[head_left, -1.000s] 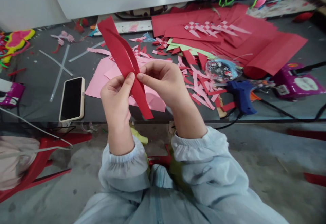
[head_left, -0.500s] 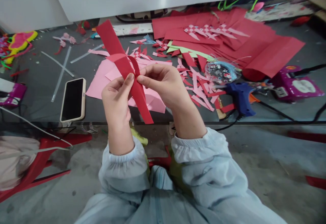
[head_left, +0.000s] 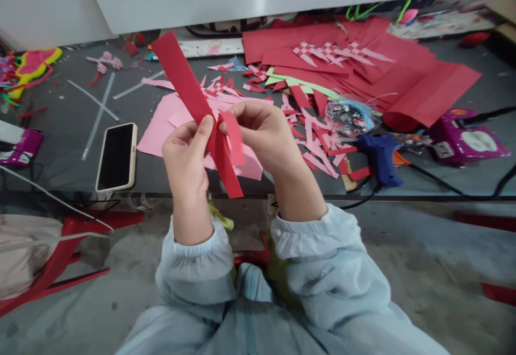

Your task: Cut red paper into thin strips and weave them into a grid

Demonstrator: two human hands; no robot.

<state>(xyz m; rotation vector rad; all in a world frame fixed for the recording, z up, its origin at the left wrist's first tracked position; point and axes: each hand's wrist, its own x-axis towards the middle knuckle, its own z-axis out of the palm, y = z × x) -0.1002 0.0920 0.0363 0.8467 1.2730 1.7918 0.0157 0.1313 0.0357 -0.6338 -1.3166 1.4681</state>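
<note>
My left hand (head_left: 186, 150) pinches a long red paper strip (head_left: 182, 79) at its middle, thumb on top. The strip slants from upper left to lower right above the table. Close beside it, my right hand (head_left: 268, 135) is closed at the strip's right edge, thumb and forefinger together. A shorter red paper band (head_left: 235, 139) comes out at those fingertips and curls down in front of them, its lower end blurred. How the band joins the long strip is hidden by the fingers. Under both hands lie pink paper sheets (head_left: 155, 129).
A phone (head_left: 116, 157) lies left near the table edge, with clear sticks (head_left: 97, 118) behind it. Cut paper scraps (head_left: 316, 148), a blue glue gun (head_left: 379, 158) and a purple box (head_left: 467, 137) are on the right. Red sheets (head_left: 407, 70) are piled at the back.
The shorter red band lay looped across the long strip to the left. It now hangs over to the right, down past my right fingertips. Both hands stay nearly in place.
</note>
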